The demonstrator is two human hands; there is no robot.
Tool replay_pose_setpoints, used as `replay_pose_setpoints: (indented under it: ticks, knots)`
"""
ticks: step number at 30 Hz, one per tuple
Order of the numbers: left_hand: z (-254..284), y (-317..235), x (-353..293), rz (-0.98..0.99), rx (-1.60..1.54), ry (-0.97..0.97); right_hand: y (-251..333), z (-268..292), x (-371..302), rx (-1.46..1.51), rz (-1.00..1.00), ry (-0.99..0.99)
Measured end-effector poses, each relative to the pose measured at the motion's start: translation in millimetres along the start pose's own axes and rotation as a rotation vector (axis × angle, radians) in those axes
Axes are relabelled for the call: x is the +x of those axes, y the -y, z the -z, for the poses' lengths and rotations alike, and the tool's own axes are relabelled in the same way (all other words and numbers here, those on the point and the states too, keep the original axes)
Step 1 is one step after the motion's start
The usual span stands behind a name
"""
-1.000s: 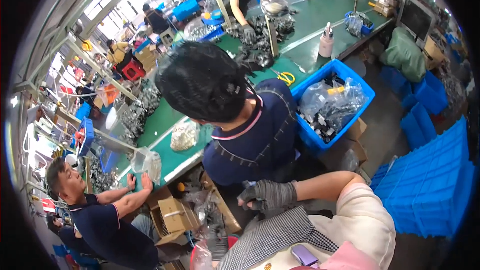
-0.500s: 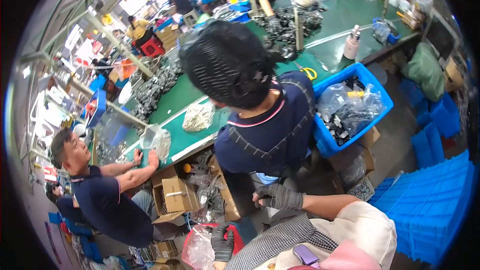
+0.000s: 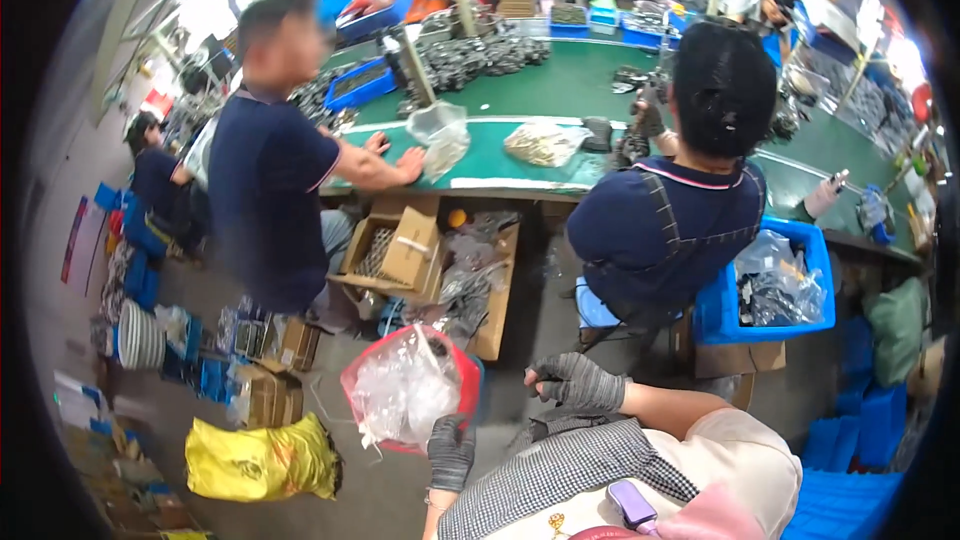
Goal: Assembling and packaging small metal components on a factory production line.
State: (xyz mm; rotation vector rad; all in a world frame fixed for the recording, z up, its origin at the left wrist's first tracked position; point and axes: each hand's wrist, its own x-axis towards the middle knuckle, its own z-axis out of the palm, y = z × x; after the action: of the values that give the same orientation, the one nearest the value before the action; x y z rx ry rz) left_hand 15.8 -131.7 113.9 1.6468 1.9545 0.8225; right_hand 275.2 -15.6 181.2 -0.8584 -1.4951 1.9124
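My left hand [image 3: 452, 451], in a grey striped glove with bare fingertips, grips the near right rim of a red bin [image 3: 469, 387]. Crumpled clear plastic bags [image 3: 405, 390] fill that bin, with something dark among them at the far side. In front of my body is my right hand [image 3: 578, 382], gloved the same way, its fingers curled in and nothing showing in them. A checked apron or sleeve cloth [image 3: 570, 475] covers my front, and a purple device [image 3: 630, 505] hangs there.
Two people in navy shirts stand at a green workbench [image 3: 500, 145]. Beyond my right hand is a blue crate [image 3: 828, 310] of bagged parts. Open cardboard boxes [image 3: 405, 250] sit under the bench; a yellow sack [image 3: 262, 458] lies on the floor at left.
My view has swung left, bringing the yellow sack into sight. The red bin shows higher in the picture, my left hand still at its rim. The person at left has turned their head.
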Motion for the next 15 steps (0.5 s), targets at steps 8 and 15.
replay_pose_setpoints:
  ticks: [8,15]
  knots:
    - [67,96,-127,0.227,-0.034,-0.123,-27,-143,24,-0.203,0.003,0.194]
    - [118,169,-221,0.422,-0.12,-0.395,-32,-263,39,-0.255,-0.043,0.501]
